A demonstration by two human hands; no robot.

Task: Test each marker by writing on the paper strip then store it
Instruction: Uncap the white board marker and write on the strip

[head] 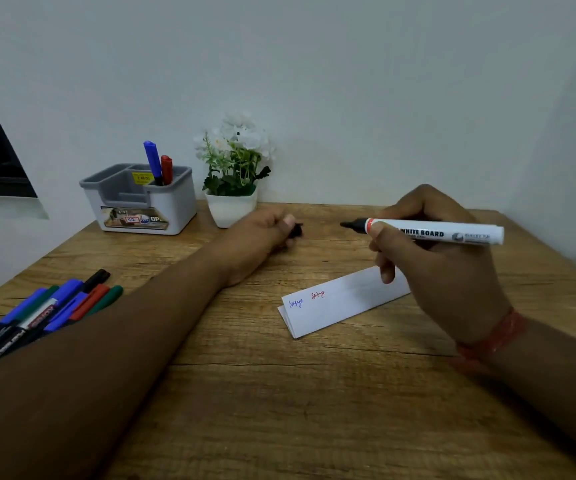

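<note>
My right hand (431,258) grips a white whiteboard marker (445,233) held level above the table, its bare black tip pointing left. My left hand (262,233) is curled round the marker's black cap (296,231), a little left of the tip. Below my right hand lies the folded white paper strip (335,303), with a blue word and a red word written at its left end. A grey and white organizer (141,199) at the back left holds a blue marker (152,161) and a red marker (166,169) upright.
A pile of several capped markers (54,306) in blue, green, red and black lies at the table's left edge, partly behind my left forearm. A white pot of white flowers (232,181) stands right of the organizer against the wall. The wooden table (279,410) stretches toward me.
</note>
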